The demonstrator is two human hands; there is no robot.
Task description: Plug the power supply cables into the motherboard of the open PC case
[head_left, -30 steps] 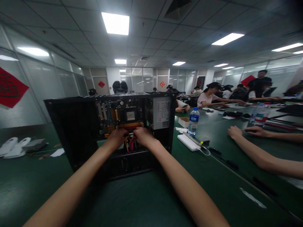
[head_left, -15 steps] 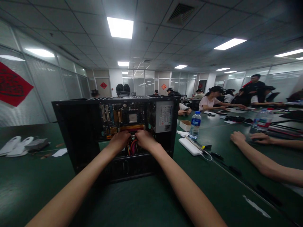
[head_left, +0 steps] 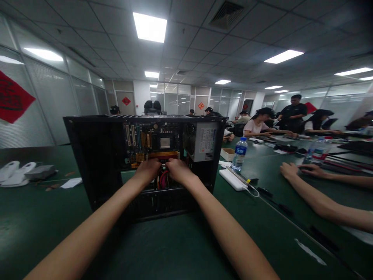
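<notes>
An open black computer case [head_left: 93, 128] stands on the green table in front of me, its motherboard [head_left: 157, 132] facing me. My left hand [head_left: 148, 170] and my right hand [head_left: 180, 170] reach inside, side by side, at the lower edge of the board. Both have curled fingers close to the orange and red memory slots [head_left: 163, 155]. Whatever the fingertips grip is hidden from view. A bundle of coloured cables [head_left: 164, 181] hangs just below and between the hands. Above them is a square silver processor socket area [head_left: 165, 143]. The power supply [head_left: 204, 144] sits at the upper right.
Right of the case are a water bottle [head_left: 239, 154], a small open box [head_left: 227, 154] and a white power bank [head_left: 233, 179] with a cable. White objects [head_left: 17, 174] and a grey block [head_left: 41, 172] lie left. Another person's hands [head_left: 290, 170] rest at the right.
My view has shifted slightly, and the case appears a little higher. Both hands stay at the same spot by the memory slots. A standing person in the background has moved left.
</notes>
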